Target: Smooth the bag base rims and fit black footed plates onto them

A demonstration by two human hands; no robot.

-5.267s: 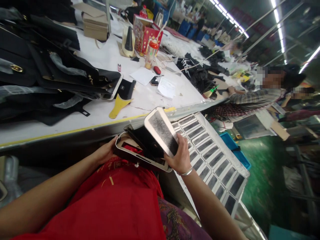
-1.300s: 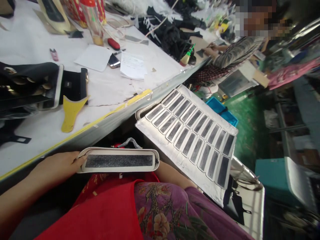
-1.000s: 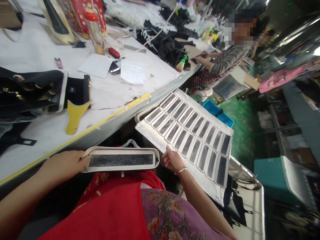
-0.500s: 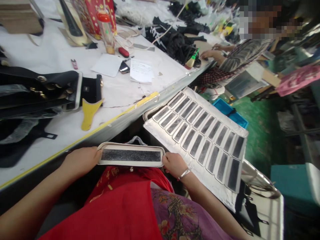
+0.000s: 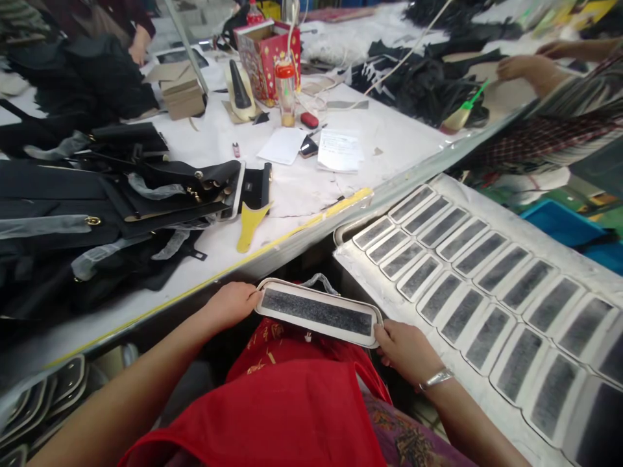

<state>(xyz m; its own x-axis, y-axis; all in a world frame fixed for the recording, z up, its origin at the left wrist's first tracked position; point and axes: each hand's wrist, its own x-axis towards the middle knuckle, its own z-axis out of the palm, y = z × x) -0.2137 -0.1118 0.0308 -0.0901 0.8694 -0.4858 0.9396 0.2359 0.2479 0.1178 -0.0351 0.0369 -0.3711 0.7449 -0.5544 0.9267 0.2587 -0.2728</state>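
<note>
Left hand (image 5: 233, 303) and right hand (image 5: 406, 347) sit low before the torso, both curled in a grip.

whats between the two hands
Head view: a long cream-edged panel with a dark middle, its ends gripped by the left hand and right hand.

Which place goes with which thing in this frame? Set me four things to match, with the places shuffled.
Things:
1. oblong panel
2. yellow tool
3. silver bracelet
4. red box

Places:
A. far back on the white table, beside a bottle
B. held at its ends by the left hand and right hand
C. near the table's front edge, by the black bag pieces
D. around the wrist of the right hand

Pairs: 1-B, 2-C, 3-D, 4-A.
</note>
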